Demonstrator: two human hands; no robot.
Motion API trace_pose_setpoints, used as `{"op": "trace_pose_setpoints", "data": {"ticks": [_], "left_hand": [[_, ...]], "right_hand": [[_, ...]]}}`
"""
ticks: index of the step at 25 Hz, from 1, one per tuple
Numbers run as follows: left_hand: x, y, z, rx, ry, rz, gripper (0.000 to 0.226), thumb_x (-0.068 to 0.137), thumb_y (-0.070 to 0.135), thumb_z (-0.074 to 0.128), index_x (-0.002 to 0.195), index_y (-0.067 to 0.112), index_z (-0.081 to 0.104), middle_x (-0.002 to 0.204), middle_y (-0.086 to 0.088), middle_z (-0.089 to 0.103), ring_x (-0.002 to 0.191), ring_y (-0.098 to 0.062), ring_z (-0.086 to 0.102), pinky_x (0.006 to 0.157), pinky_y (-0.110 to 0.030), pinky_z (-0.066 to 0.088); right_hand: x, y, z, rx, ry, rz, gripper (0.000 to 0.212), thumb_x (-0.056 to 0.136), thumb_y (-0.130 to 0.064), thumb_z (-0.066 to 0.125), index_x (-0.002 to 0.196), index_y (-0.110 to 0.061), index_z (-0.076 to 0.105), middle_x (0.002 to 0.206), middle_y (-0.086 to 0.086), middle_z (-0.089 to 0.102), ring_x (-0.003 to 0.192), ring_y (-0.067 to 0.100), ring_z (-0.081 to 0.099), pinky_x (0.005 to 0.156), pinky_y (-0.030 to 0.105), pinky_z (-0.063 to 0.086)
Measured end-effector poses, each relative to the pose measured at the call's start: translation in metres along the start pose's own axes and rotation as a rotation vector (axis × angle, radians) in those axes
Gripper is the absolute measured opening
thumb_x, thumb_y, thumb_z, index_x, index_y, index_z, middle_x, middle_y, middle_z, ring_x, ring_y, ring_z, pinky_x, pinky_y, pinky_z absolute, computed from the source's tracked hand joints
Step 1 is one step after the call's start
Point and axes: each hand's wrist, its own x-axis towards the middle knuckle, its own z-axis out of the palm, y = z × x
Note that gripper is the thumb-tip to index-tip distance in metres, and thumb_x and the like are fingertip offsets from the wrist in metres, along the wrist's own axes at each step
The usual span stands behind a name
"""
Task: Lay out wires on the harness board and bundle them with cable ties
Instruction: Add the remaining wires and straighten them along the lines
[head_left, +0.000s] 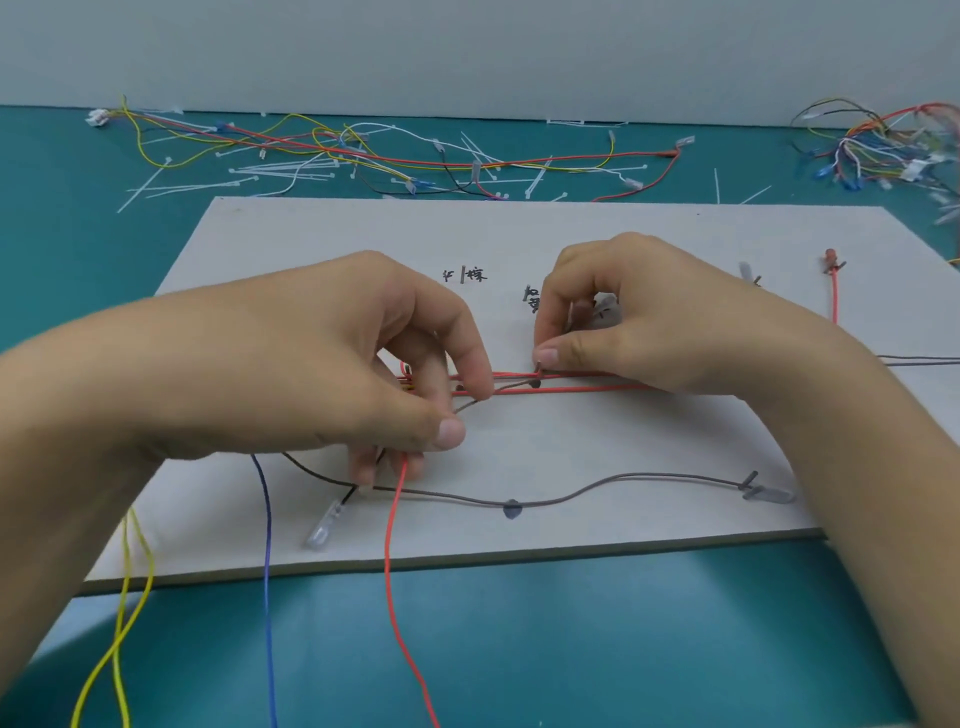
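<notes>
A single wide-angle view is taken from head height over the near edge of the teal counter (571, 649), facing forward and tilted down. The flat white rectangular harness board (519, 234) is held mid-frame, close under the lens. Both forearms enter from the lower corners, and the left hand (332, 358) and right hand (639, 312) are seen from behind, near enough for the thin grey wire (511, 388) pinched between them to be made out. The pale grey wall (467, 47) is taken in along the top.
</notes>
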Motion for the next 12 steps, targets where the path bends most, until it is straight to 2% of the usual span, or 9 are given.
{"op": "trace_pose_setpoints", "data": {"ticks": [3,6,8,12], "left_hand": [[-0.002,-0.008,-0.016,0.001,-0.038,-0.029,0.028,0.068,0.035,0.083,0.092,0.026,0.075,0.067,-0.011,0.069,0.056,-0.026,0.072,0.047,-0.03,0.055],[-0.003,-0.013,-0.029,-0.016,0.004,-0.028,0.03,0.063,0.036,0.085,0.086,0.018,0.077,0.069,-0.015,0.071,0.057,-0.022,0.07,0.047,-0.027,0.054],[-0.004,-0.015,-0.038,-0.006,0.056,0.009,0.03,0.064,0.036,0.086,0.087,0.018,0.079,0.075,-0.014,0.075,0.06,-0.018,0.069,0.053,-0.023,0.055],[-0.003,-0.018,-0.053,0.021,0.251,0.092,0.019,0.069,0.015,0.088,0.087,0.019,0.081,0.084,-0.013,0.079,0.066,-0.019,0.073,0.064,-0.02,0.058]], "right_hand": [[0.0,-0.001,0.003,-0.024,0.012,0.013,0.011,0.082,-0.031,0.082,0.078,-0.03,0.072,0.086,-0.013,0.064,0.081,0.009,0.063,0.08,0.042,0.054],[0.0,-0.002,0.002,-0.019,0.009,0.021,0.012,0.082,-0.03,0.083,0.077,-0.031,0.071,0.086,-0.011,0.064,0.081,0.009,0.062,0.079,0.041,0.054],[0.0,-0.003,0.003,-0.026,0.01,0.023,0.013,0.083,-0.029,0.082,0.077,-0.03,0.071,0.085,-0.012,0.064,0.079,0.008,0.062,0.078,0.038,0.054],[0.001,-0.004,0.003,-0.025,0.02,0.041,0.013,0.082,-0.029,0.083,0.076,-0.03,0.071,0.082,-0.012,0.064,0.076,0.007,0.062,0.074,0.035,0.054]]}}
